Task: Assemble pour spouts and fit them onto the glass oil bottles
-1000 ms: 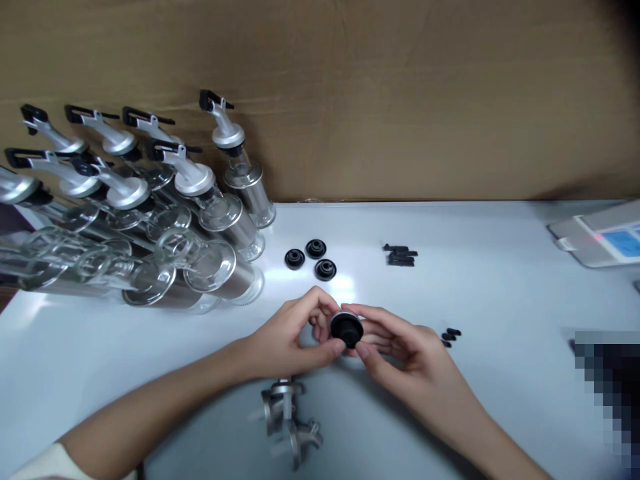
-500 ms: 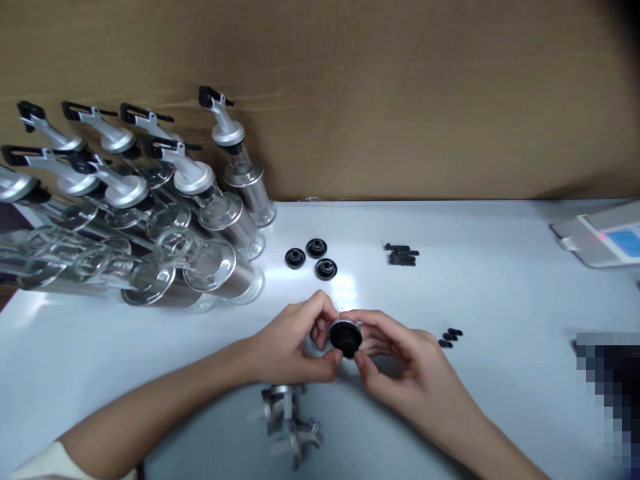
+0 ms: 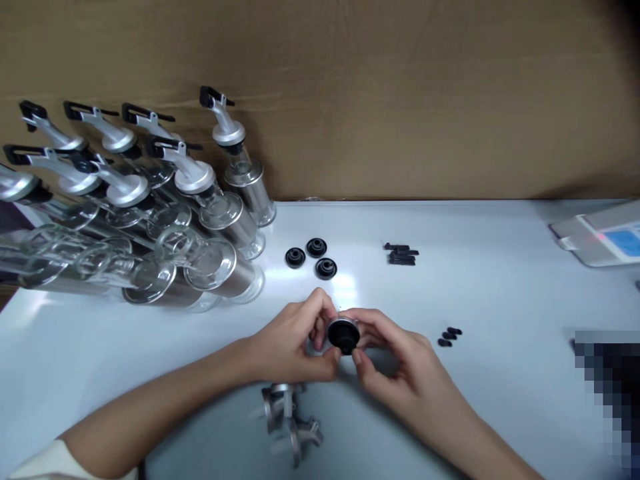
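A: What do the fingers hold?

B: One round black stopper (image 3: 344,335) with a silvery rim, right between the two sets of fingertips. The left hand (image 3: 295,341) pinches it from one side, the right hand (image 3: 415,363) from the other.

A: How do the thumbs and fingers stand?

B: Both thumbs are at its lower edge, and the forefingers are at the upper rim. Some right fingers curl behind it.

A: And what lies beyond the fingertips?

B: Slightly left, three black rubber plugs (image 3: 326,269) sit on the table (image 3: 500,287); to the right is a small bunch of black strips (image 3: 401,259).

A: Beside the right fingers?

B: Past the knuckles, three little black caps (image 3: 449,336).

A: And nearer the person?

B: Metal spouts (image 3: 295,433), closer in than the left fingers. Far to those fingers' left stand glass bottles (image 3: 250,193), several topped with spouts.
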Available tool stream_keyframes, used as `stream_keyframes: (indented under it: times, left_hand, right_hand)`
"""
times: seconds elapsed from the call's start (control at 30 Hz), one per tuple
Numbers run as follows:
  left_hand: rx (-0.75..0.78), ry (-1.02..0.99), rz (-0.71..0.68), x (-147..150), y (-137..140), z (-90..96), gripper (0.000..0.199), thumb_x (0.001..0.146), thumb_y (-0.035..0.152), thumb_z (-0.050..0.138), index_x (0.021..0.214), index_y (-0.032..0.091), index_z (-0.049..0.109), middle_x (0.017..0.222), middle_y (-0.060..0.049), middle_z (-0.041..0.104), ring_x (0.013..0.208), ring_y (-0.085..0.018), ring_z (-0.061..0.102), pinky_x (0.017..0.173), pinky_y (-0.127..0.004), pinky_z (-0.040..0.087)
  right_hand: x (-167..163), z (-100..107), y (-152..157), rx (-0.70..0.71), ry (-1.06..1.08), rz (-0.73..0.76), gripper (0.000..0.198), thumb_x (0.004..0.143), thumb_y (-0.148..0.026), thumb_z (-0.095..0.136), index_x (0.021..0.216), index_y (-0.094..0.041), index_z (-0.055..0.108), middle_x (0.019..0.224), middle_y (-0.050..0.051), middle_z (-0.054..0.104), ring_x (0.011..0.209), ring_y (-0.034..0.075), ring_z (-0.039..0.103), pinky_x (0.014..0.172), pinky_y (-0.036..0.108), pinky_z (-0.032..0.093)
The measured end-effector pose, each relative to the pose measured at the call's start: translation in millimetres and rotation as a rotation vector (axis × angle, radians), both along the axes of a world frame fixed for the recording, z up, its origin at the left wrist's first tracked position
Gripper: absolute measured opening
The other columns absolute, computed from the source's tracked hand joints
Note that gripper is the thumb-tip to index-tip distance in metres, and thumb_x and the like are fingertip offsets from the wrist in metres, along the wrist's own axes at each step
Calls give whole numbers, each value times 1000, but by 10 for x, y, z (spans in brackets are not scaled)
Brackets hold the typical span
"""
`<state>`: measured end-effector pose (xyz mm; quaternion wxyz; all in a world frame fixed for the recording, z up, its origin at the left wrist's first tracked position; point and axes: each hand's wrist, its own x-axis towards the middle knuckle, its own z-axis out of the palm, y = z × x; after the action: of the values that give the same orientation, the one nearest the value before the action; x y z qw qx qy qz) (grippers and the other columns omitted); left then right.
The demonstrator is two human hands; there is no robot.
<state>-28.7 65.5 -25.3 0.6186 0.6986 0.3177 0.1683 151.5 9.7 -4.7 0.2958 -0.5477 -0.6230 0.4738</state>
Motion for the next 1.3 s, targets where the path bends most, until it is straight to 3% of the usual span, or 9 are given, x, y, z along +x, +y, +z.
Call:
stream_keyframes:
  times: [0.8,1.3]
  left_hand:
    - [-5,-7,1,-2,5,25,30,67,14,59,85,21,35,69,6,42,51,-5,33,46,-18,25]
    - [-9,-2,-7,-15,6,-12,28,65,16,56,82,21,35,64,8,37,53,-5,29,48,-19,24]
  right_hand:
    - [-6,-7,-10,-29,3,49,25,84,-19,49,108,-22,53,86,3,69,76,15,67,63,24,55]
    - [-23,-26,-32,108,-19,-2,26,78,-14,48,102,-21,58,90,4,69,75,13,69,65,23,57]
